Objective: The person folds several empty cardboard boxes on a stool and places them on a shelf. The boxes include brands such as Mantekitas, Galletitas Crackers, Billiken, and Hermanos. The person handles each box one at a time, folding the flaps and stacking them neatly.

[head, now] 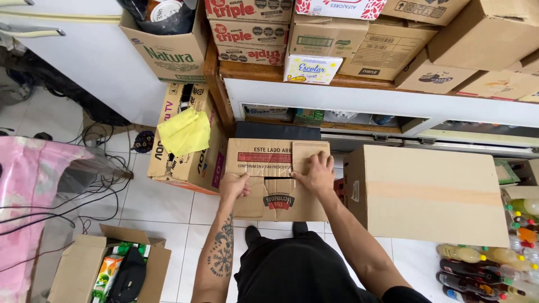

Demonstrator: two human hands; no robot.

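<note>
Both hands press on the brown cardboard box point(278, 179) standing on the floor before the shelf, the left hand point(234, 187) curled on its top flap, the right hand point(317, 174) spread flat; it looks stiff, probably heavy, best gripped at bottom edges.

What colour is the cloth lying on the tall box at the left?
Yellow. The cloth shows best in the head view.
</note>
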